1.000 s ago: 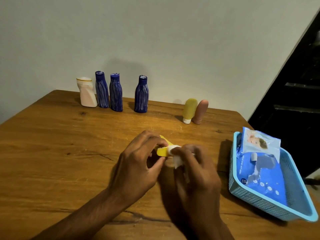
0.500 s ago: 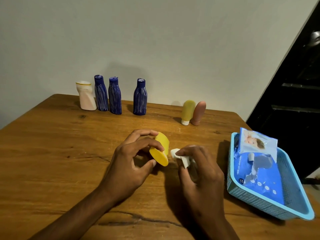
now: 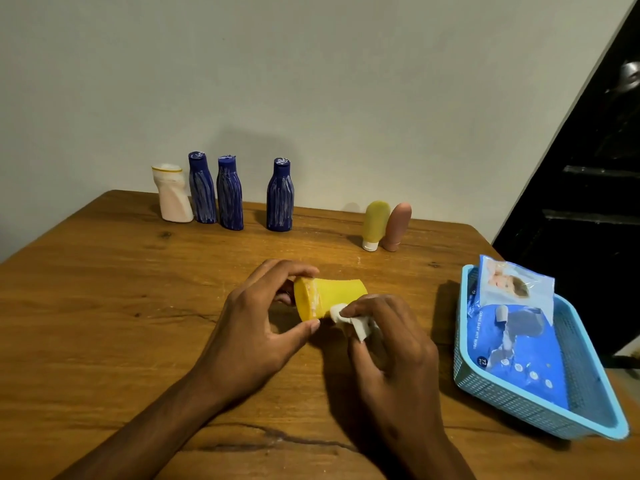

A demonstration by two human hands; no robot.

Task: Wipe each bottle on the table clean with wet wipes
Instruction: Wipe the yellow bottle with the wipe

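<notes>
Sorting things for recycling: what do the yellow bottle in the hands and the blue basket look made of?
Yellow bottle: seemingly matte opaque plastic, evenly coloured, with no glassy shine. Blue basket: likely moulded plastic, judging by its fine lattice walls and smooth, slightly glossy rim.

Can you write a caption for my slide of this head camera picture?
Left hand holds a yellow plastic bottle sideways while right hand rubs it with a white wet wipe.
</notes>
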